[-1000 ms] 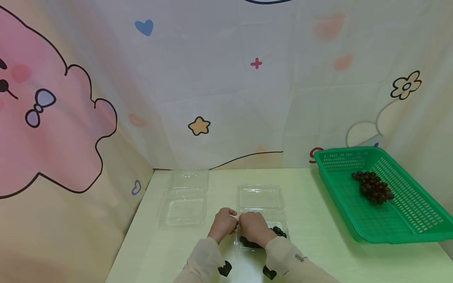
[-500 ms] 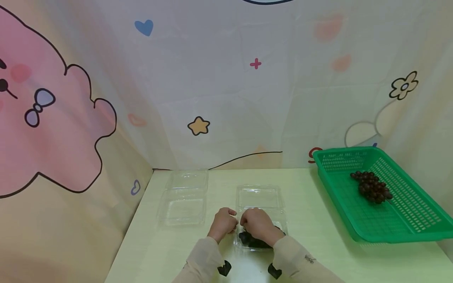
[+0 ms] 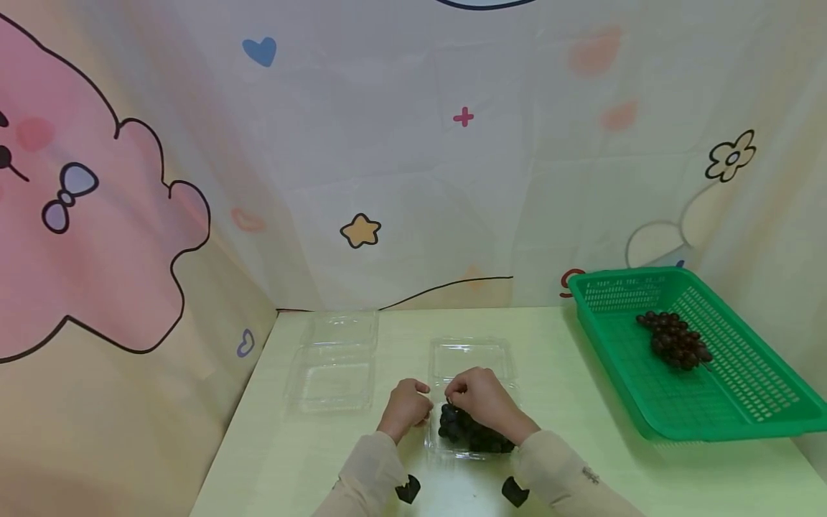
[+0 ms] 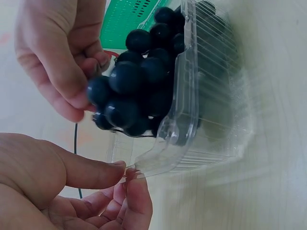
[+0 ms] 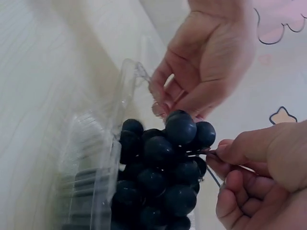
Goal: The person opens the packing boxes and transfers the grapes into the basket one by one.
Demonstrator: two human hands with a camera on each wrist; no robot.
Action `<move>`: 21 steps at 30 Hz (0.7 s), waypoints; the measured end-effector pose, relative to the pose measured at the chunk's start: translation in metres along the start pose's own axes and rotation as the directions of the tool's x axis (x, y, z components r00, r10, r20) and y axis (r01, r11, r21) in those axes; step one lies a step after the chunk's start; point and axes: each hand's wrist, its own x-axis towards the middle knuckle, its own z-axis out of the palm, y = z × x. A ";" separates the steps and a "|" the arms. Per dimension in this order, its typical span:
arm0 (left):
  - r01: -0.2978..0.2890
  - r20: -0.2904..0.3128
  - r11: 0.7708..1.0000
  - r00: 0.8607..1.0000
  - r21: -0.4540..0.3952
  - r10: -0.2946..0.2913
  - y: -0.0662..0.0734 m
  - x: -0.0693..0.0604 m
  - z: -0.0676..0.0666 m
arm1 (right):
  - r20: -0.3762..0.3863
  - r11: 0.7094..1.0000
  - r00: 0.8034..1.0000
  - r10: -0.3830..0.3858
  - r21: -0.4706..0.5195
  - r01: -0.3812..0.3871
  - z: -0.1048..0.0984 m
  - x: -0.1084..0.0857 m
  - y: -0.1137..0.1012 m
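Note:
A bunch of dark grapes [image 3: 474,431] lies in the base of a clear plastic clamshell box [image 3: 434,449], whose lid [image 3: 472,357] is folded back behind it. My left hand [image 3: 407,408] pinches the box's rim at its left corner between thumb and fingers, as the left wrist view shows. With thumb and fingertips my right hand [image 3: 484,398] pinches the thin stem [image 5: 204,152] of the bunch, just above the box. In the right wrist view, several grapes [image 5: 180,129] stand up above the rim. The far end of the bunch is partly hidden under the right hand.
A second clear clamshell box [image 3: 332,380] stands open on the table to the left. At the right is a green plastic basket [image 3: 614,373] holding a reddish-dark bunch of grapes [image 3: 678,343]. A printed cloth [image 3: 413,179] hangs behind the table.
My right hand has shifted right and slightly up, pinching the stem, so more of the bunch shows in the box. The left hand has stayed at the box's corner.

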 end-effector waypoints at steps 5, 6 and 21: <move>0.001 -0.007 1.000 1.000 -0.003 -0.001 0.000 0.000 0.001 | -0.037 0.998 0.999 0.013 0.066 -0.011 -0.010 -0.004 0.002; 0.000 -0.009 1.000 1.000 -0.001 0.000 0.000 0.000 0.001 | -0.044 0.997 0.999 0.016 0.075 -0.013 -0.011 -0.005 0.002; -0.009 -0.015 1.000 1.000 0.011 0.009 0.001 -0.001 0.001 | -0.099 0.985 0.994 0.037 0.170 -0.020 -0.038 -0.020 -0.002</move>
